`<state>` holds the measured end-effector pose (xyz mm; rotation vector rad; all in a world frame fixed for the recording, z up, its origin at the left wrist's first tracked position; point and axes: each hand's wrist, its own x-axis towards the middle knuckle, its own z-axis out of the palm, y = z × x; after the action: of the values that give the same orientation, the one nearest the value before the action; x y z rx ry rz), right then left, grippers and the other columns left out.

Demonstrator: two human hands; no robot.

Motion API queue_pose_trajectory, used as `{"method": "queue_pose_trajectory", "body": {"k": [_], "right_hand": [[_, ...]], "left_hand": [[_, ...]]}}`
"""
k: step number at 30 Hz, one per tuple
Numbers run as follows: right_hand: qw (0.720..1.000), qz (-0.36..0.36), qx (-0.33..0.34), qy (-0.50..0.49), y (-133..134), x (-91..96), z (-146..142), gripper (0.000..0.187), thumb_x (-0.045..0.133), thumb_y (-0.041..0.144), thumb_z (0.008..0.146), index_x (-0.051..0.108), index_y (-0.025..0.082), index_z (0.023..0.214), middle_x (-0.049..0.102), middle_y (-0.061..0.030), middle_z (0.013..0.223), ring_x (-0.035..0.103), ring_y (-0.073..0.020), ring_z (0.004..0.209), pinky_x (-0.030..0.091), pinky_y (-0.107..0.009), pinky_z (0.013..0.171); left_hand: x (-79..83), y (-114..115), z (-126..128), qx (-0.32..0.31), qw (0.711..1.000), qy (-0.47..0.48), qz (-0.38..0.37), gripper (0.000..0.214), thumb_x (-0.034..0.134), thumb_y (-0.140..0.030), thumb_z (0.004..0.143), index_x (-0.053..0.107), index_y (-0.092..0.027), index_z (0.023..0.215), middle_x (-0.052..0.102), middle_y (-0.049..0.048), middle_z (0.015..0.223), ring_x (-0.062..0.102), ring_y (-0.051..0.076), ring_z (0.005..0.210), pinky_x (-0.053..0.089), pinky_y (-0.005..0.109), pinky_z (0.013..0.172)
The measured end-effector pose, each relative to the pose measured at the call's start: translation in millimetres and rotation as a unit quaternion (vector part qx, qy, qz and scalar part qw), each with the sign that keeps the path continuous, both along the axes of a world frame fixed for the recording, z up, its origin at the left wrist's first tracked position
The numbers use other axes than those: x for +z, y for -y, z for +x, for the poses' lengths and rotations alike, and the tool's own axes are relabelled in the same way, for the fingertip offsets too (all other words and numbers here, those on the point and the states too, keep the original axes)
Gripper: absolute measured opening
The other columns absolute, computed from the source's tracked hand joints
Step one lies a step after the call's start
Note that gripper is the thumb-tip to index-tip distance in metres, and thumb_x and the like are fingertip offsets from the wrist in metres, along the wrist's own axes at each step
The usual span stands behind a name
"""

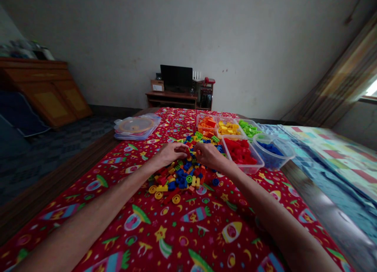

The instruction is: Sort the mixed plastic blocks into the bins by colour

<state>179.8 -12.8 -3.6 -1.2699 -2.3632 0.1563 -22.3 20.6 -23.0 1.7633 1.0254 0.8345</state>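
Observation:
A mixed pile of toy building bricks [184, 175] in red, blue, yellow, green and orange lies on the tablecloth. Over its left part is my left hand [173, 152], fingers bent and tips drawn together beside a small red spot; what they hold is too small to make out. Close by on the right, my right hand [208, 154] is curled, its fingertips pinched and turned toward the left hand. Anything in that pinch is hidden. Several yellow wheel pieces [176, 199] lie at the pile's near edge, and a blue wheel [215, 182] sits below my right hand.
Right of the pile stand clear tubs with orange bricks [207, 123], yellow bricks [228, 127], green bricks [248, 128], red bricks [241, 152] and blue bricks [269, 148]. Stacked lids [137, 126] lie at the left table edge. The red tablecloth [188, 232] is patterned. A bed [332, 158] adjoins the right.

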Motion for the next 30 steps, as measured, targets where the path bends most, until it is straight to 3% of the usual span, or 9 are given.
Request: {"method": "queue_pose_trajectory", "body": {"k": [4, 10, 14, 18, 22, 26, 30], "right_hand": [[1.000, -0.009, -0.003, 0.003, 3, 2.4, 0, 0.029, 0.050, 0.010, 0.073, 0.067, 0.014, 0.096, 0.066, -0.0051, 0.076, 0.053, -0.0129, 0.067, 0.032, -0.022, 0.061], [0.997, 0.026, -0.067, 0.035, 12, 13.1, -2, 0.024, 0.043, 0.016, 0.085, 0.067, 0.013, 0.083, 0.065, -0.0066, 0.071, 0.053, -0.0133, 0.063, 0.031, -0.025, 0.059], [0.994, 0.070, -0.030, 0.081, 12, 4.5, 5, 0.021, 0.051, 0.024, 0.088, 0.064, 0.013, 0.099, 0.068, -0.0108, 0.090, 0.057, -0.0169, 0.080, 0.036, -0.026, 0.068], [0.990, 0.093, 0.004, 0.103, 8, -8.1, 8, 0.017, 0.057, 0.026, 0.086, 0.065, 0.014, 0.096, 0.066, -0.0113, 0.093, 0.057, -0.0188, 0.087, 0.038, -0.027, 0.074], [0.992, 0.073, 0.009, 0.101, 6, -4.8, 8, 0.012, 0.056, 0.020, 0.086, 0.064, 0.014, 0.091, 0.066, -0.0104, 0.087, 0.057, -0.0173, 0.082, 0.038, -0.026, 0.070], [0.996, 0.084, -0.006, 0.010, 5, 13.2, 17, 0.015, 0.051, 0.022, 0.088, 0.063, 0.013, 0.093, 0.066, -0.0090, 0.084, 0.056, -0.0149, 0.076, 0.038, -0.025, 0.069], [0.994, 0.055, -0.011, -0.097, 6, 22.3, 17, 0.016, 0.052, 0.021, 0.087, 0.063, 0.013, 0.095, 0.068, -0.0058, 0.082, 0.058, -0.0129, 0.071, 0.038, -0.023, 0.065]], "left_hand": [[-0.4, 1, 0, 0.000, 0.999, -0.028, 0.036, 0.036, 0.072, -0.031, 0.060, 0.070, -0.016, 0.092, 0.073, 0.0047, 0.089, 0.067, 0.023, 0.085, 0.053, 0.034, 0.079], [-9.9, -4, 1, 0.016, 0.994, -0.068, 0.086, 0.033, 0.070, -0.029, 0.064, 0.071, -0.016, 0.095, 0.073, 0.0059, 0.091, 0.067, 0.023, 0.086, 0.053, 0.034, 0.079], [-20.5, -10, 1, 0.016, 0.991, -0.075, 0.111, 0.035, 0.071, -0.027, 0.065, 0.070, -0.018, 0.099, 0.073, 0.0054, 0.091, 0.067, 0.023, 0.084, 0.054, 0.033, 0.078], [-25.8, -12, 1, 0.016, 0.991, -0.067, 0.115, 0.036, 0.072, -0.026, 0.065, 0.070, -0.019, 0.100, 0.073, 0.0053, 0.093, 0.067, 0.023, 0.088, 0.054, 0.033, 0.079], [-20.1, -9, 1, 0.015, 0.993, -0.058, 0.100, 0.037, 0.074, -0.022, 0.062, 0.070, -0.018, 0.099, 0.073, 0.0049, 0.092, 0.067, 0.023, 0.086, 0.054, 0.033, 0.078], [-8.6, -2, 4, 0.052, 0.997, -0.032, 0.053, 0.032, 0.074, -0.029, 0.065, 0.069, -0.016, 0.093, 0.071, 0.0025, 0.076, 0.067, 0.020, 0.071, 0.055, 0.030, 0.068], [-1.0, 9, 12, 0.059, 0.991, 0.110, -0.036, 0.050, 0.075, -0.036, 0.068, 0.060, -0.015, 0.111, 0.069, 0.0015, 0.079, 0.067, 0.016, 0.069, 0.056, 0.029, 0.067]]}}
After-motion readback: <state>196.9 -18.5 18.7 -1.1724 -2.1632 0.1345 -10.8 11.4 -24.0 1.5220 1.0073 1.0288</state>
